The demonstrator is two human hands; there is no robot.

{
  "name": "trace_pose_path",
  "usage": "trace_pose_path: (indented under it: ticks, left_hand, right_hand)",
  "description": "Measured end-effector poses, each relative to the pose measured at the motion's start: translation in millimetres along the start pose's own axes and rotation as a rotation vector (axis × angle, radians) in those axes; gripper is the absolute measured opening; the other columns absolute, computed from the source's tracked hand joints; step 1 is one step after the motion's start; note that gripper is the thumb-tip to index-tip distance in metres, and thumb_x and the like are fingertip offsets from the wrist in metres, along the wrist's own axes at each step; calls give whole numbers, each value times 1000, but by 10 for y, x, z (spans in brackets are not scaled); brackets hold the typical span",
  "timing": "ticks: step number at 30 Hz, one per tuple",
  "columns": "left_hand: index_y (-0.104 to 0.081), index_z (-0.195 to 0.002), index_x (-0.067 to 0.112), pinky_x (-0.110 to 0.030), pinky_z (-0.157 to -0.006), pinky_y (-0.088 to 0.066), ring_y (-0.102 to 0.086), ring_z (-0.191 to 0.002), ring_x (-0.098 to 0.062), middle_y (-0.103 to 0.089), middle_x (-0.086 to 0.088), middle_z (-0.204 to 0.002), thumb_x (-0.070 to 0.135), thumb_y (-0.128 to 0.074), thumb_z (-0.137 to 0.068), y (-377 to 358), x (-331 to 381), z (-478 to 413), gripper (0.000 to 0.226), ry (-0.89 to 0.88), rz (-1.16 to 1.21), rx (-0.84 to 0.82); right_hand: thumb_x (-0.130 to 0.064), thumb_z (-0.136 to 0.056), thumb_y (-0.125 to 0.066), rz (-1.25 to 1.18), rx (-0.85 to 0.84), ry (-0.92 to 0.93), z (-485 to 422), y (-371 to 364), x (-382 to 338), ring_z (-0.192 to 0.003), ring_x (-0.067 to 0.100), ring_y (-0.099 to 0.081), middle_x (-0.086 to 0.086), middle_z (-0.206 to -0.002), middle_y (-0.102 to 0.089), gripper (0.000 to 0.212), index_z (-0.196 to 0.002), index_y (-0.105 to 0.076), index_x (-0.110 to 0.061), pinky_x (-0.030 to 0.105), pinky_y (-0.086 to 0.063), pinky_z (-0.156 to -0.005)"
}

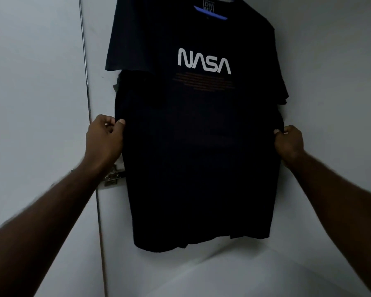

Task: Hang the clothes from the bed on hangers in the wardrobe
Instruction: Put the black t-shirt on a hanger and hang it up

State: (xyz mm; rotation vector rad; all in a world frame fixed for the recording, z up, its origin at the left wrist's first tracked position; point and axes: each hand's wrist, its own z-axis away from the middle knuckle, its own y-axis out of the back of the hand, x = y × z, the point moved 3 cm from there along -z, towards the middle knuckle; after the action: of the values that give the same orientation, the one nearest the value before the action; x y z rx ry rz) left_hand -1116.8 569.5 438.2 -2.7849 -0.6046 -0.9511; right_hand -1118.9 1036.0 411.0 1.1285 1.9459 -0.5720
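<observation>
At wardrobe wall: left hand (pixel 104 136) and right hand (pixel 288 140) pinch T-shirt (pixel 197 146) side seams on blue hanger (pixel 210 12); tug evenly downward to smooth

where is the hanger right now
The blue hanger is at the top centre of the head view, inside the collar of the dark t-shirt, above the white lettering.

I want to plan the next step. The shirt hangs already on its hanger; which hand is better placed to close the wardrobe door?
Probably the left hand: it pinches the black T-shirt right beside the door edge and hinge.
</observation>
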Motion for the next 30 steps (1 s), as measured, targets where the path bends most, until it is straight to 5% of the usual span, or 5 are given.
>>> trace_pose_path:
  ticks: [8,14,20,26,30]
  left_hand:
    - [-63,-101,8,-35,-74,-58,-69,-87,-24,-70,-12,-94,18,-65,-92,-245,-227,676,14,173,79,-255]
    - [-51,-82,20,-12,-53,-46,-56,-60,-1,-56,4,-70,20,-60,-95,-252,-412,1017,17,216,207,-94]
    - [-51,-70,17,-39,-65,-53,-62,-70,-24,-64,-10,-75,17,-68,-88,-286,-738,1333,25,257,-2,-170]
    - [-56,-94,17,-28,-67,-54,-63,-77,-14,-63,-2,-85,18,-69,-89,-289,-919,1675,13,304,-41,-243]
    - [-64,-87,4,-36,-69,-56,-67,-77,-21,-69,-9,-82,21,-67,-91,-275,-1162,2005,18,351,-170,-297]
  right_hand:
    - [-17,-87,-74,-272,-402,-72,445,-5,221,-93,20,-69,7,-109,-69,36,-121,-65,-6,34,-55,-86]
    - [-19,-88,-72,-220,-399,-139,635,148,677,-82,23,-69,18,-103,-71,19,-100,-67,-4,32,-57,-69]
    - [-17,-88,-73,-127,-503,-189,909,147,960,-82,24,-70,22,-100,-70,35,-107,-63,11,31,-60,-63]
    - [-17,-86,-74,-186,-536,-256,1110,217,1248,-91,22,-67,10,-102,-69,24,-102,-60,-7,34,-54,-74]
    - [-13,-87,-72,-28,-607,-277,1364,156,1476,-86,24,-62,16,-97,-67,33,-105,-59,12,33,-51,-69]
